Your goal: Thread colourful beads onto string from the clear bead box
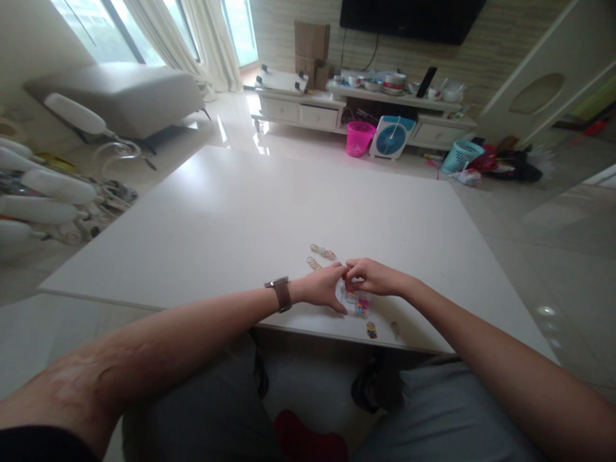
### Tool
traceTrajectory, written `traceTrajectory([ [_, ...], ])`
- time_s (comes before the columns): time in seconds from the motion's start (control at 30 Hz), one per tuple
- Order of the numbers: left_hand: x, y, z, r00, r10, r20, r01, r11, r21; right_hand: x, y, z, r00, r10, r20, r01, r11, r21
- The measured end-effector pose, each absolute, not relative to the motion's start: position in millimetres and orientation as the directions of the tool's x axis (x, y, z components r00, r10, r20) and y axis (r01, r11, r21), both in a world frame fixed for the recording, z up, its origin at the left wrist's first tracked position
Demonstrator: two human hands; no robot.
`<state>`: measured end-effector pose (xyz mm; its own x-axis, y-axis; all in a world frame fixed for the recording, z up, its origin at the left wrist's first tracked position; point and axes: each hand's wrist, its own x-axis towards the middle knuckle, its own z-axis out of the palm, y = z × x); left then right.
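Observation:
A small clear plastic box with compartments lies near the table's front edge. Small colourful pieces fill one compartment, and reddish ones show under my right fingers. My left hand, with a brown-strapped watch at the wrist, curves around the box's left side, thumb at the near end and fingers at the far end. Over the box's far part, my right hand has its fingers bent and pressed together; what they pinch is hidden. Beyond my left hand lie a row of rings and a second row of gold-coloured rings.
A yellow-and-blue cartoon figure piece and a small greyish item lie at the front edge of the white table. White chairs stand at left. A pink basket and a fan are beyond the table.

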<state>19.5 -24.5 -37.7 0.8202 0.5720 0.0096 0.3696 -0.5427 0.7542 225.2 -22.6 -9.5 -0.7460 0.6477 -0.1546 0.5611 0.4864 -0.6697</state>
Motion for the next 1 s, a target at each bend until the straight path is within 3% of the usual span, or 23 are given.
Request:
traceTrajectory([
  [0.43,18.4,-25.6,-33.1,0.819,0.573,0.020,0.373,-0.560,0.740,225.8,-22.5,-9.0,-0.668,0.732,-0.134,0.603,0.427,-0.674],
  [0.7,19.3,-24.4,-36.0,0.814,0.580,0.009,0.388,-0.556,0.735,224.1,-23.2,-9.4,-0.608,0.768,-0.200,0.681,0.377,-0.627],
  [1.0,17.9,-25.7,-33.2,0.815,0.578,-0.033,0.428,-0.562,0.708,231.5,-22.8,-10.5,-0.589,0.760,-0.275,0.645,0.237,-0.726],
])
